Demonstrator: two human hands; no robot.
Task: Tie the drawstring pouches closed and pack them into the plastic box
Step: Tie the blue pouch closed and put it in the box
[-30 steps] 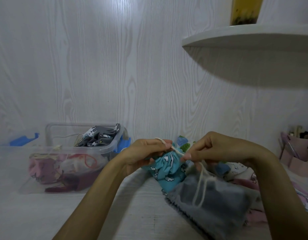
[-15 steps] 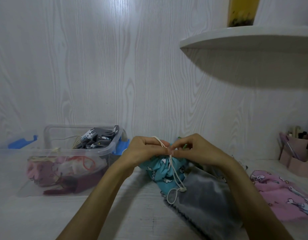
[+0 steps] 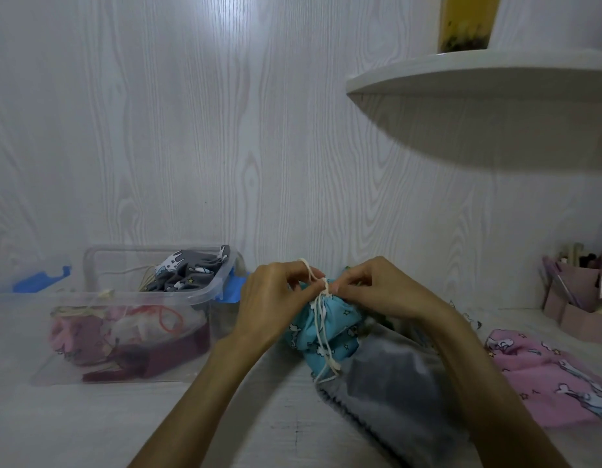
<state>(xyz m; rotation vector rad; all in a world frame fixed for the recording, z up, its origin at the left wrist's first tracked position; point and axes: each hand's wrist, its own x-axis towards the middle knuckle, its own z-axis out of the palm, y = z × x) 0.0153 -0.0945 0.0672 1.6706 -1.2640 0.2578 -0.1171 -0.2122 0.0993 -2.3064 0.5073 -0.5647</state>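
Pale wood-grain panelling forms the back wall, and a matching pale desk [image 3: 90, 417] runs beneath it. At the centre, a person's two hands meet at the gathered neck of a turquoise pouch [image 3: 326, 327] printed with small white figures. The left hand [image 3: 276, 298] has its fingers curled around a loop of cream drawstring [image 3: 321, 319], which rises over its fingertips. The right hand [image 3: 377, 292] pinches the same cord just beside it, fingertips nearly touching those of the left. Below the grip, the cord's loose ends hang down the front of the pouch to a small knot near its base.

The step in hand looks like tying this pouch shut; whether the knot at the neck is complete cannot be told. Next would likely come pulling the cord snug, then carrying the pouch away to the left of the grip, where a clear plastic box [image 3: 205, 295] stands well apart, already holding several fabric pouches.

Just beneath and to the right of the grip lies a grey pouch [image 3: 394, 393], touching the turquoise one. Further right lies a pink pouch [image 3: 546, 376].
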